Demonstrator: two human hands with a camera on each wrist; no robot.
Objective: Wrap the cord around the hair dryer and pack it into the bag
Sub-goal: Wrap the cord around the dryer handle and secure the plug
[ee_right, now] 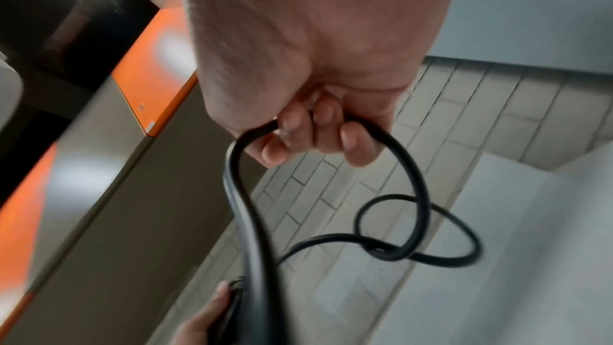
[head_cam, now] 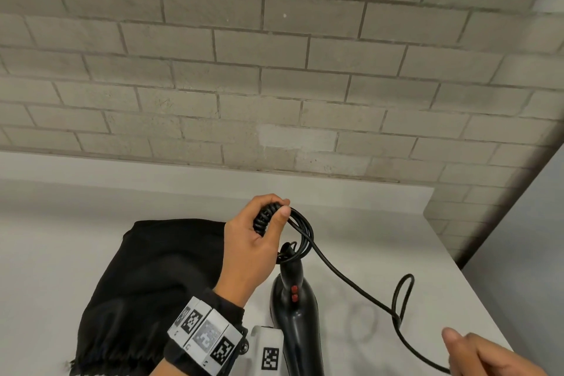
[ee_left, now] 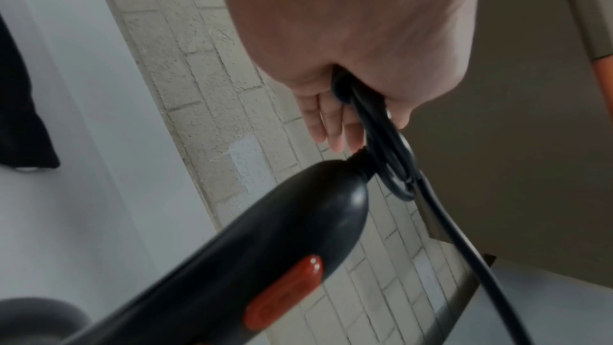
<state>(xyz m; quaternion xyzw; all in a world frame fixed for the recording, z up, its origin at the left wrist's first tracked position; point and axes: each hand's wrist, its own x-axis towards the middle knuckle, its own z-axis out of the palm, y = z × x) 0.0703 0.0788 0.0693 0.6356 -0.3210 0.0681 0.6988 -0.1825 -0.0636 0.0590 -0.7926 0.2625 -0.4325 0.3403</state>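
Observation:
A black hair dryer (head_cam: 297, 314) with red switches (head_cam: 294, 293) lies on the white table (head_cam: 381, 238), handle pointing away. My left hand (head_cam: 259, 241) grips the ribbed cord end and several black cord coils (head_cam: 300, 232) above the handle tip; the same handle (ee_left: 265, 232) and coils (ee_left: 391, 161) fill the left wrist view. From the coils the cord (head_cam: 345, 281) runs right, twists into a small loop (head_cam: 403, 296), and ends in my right hand (head_cam: 482, 354) at the bottom right. In the right wrist view my right hand's fingers (ee_right: 318, 130) curl round the cord (ee_right: 252, 219). A black cloth bag (head_cam: 152, 284) lies left of the dryer.
A grey brick wall (head_cam: 274, 70) stands behind the table. The table's right edge (head_cam: 457, 256) drops off near the cord loop. An orange-edged panel (ee_right: 149, 75) shows in the right wrist view.

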